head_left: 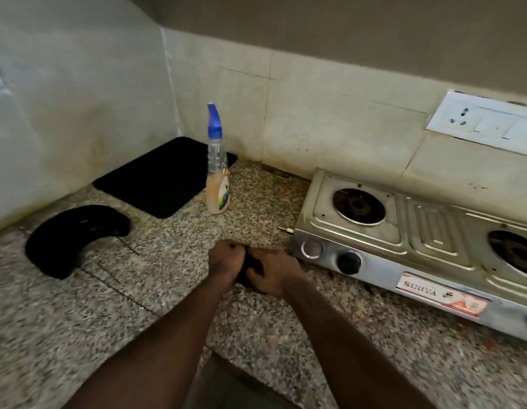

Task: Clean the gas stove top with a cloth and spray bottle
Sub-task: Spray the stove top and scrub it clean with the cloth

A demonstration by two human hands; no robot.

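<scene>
Clear spray bottle [218, 184], half pale liquid | left hand [225, 259], right hand [274, 274] grip dark cloth [251, 264]

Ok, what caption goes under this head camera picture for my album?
The left hand and right hand clutch a dark thing at the counter, near the spray bottle and gas stove.

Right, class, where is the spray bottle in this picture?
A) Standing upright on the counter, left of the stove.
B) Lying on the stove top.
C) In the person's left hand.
A: the spray bottle stands upright on the counter left of the stove, while the left hand and right hand grip a dark cloth.
</scene>
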